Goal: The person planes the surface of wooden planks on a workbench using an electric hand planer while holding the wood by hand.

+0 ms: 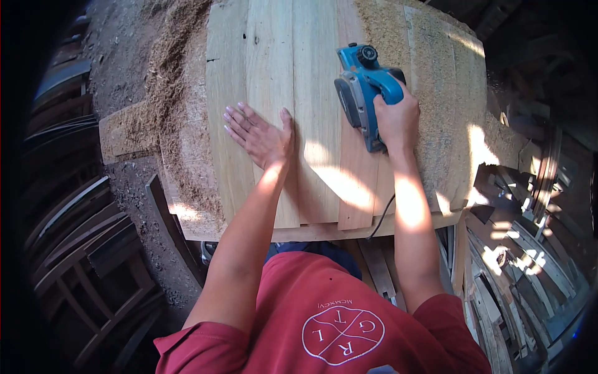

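Note:
A blue electric hand planer (360, 93) rests on the right part of a panel of pale wooden boards (314, 81). My right hand (398, 121) is wrapped round its rear handle, and a dark knob shows at its far end. Flat on the boards to the left lies my left hand (265, 137), its fingers stretched out and the thumb apart. Between the two hands, a bright patch of sunlight falls across the boards. A black power cord (383, 215) hangs over the near edge of the panel, below the planer.
Wood shavings (171, 81) are heaped along the left side of the bench, and finer sawdust (439, 93) covers its right side. Stacked timber and frames (93, 268) stand at the left. Scrap wood strips (517, 280) lie in a pile at the lower right.

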Available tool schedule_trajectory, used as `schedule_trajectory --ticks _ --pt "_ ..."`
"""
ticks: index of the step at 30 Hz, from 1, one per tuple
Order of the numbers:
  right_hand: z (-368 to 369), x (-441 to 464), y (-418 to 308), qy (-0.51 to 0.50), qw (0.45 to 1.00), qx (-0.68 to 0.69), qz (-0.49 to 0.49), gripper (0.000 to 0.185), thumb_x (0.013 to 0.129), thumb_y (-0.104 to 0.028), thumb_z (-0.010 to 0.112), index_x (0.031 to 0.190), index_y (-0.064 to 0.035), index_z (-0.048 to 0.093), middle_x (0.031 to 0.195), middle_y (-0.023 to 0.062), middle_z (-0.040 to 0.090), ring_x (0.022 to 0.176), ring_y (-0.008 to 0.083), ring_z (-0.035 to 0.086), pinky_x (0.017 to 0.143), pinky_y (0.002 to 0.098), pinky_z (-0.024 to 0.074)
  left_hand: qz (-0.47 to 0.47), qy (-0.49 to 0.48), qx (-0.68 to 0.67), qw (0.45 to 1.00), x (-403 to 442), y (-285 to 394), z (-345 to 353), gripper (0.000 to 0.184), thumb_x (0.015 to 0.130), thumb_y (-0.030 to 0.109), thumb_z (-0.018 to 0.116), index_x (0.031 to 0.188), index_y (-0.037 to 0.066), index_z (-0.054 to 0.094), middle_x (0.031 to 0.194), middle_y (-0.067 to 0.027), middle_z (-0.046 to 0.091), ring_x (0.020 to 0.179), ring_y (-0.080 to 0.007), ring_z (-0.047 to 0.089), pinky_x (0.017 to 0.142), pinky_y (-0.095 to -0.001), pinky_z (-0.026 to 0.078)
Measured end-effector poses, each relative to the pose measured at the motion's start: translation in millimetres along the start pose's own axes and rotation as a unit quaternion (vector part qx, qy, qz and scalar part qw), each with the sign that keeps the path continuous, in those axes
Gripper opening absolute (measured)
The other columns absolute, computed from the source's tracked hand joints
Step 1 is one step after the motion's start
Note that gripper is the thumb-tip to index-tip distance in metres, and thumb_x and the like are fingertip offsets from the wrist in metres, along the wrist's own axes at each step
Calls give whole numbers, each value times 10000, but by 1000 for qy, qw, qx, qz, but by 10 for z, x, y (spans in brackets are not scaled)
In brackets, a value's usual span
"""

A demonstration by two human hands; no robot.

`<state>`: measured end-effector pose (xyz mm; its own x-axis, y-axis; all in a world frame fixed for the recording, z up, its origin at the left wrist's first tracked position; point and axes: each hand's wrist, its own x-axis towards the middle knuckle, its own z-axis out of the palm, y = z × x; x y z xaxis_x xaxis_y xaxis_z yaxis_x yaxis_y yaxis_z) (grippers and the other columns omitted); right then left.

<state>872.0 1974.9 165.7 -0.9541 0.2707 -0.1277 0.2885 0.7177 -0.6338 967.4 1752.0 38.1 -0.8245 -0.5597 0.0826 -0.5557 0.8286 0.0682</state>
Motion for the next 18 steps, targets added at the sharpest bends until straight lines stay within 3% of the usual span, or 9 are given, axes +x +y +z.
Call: schedule_trajectory --ticks 10,18 --pt "320 943 -331 18 998 -42 -44 372 831 -257 748 1173 -125 807 1099 235 798 1049 458 758 931 519 611 0 -21 -11 1000 15 12 -64 1070 1002 691 484 1687 -85 216 1775 -335 155 1681 -444 93 1372 -547 38" --pt "542 1790 -621 35 993 -83 -74 474 817 -384 791 1147 -44 817 1132 281 784 1088 448 759 959 505 598 -6 -29 -18 999 36 26 -117 1071 995 678 515 1685 -83 212 1774 -336 157 1674 -460 115 1370 -562 58"
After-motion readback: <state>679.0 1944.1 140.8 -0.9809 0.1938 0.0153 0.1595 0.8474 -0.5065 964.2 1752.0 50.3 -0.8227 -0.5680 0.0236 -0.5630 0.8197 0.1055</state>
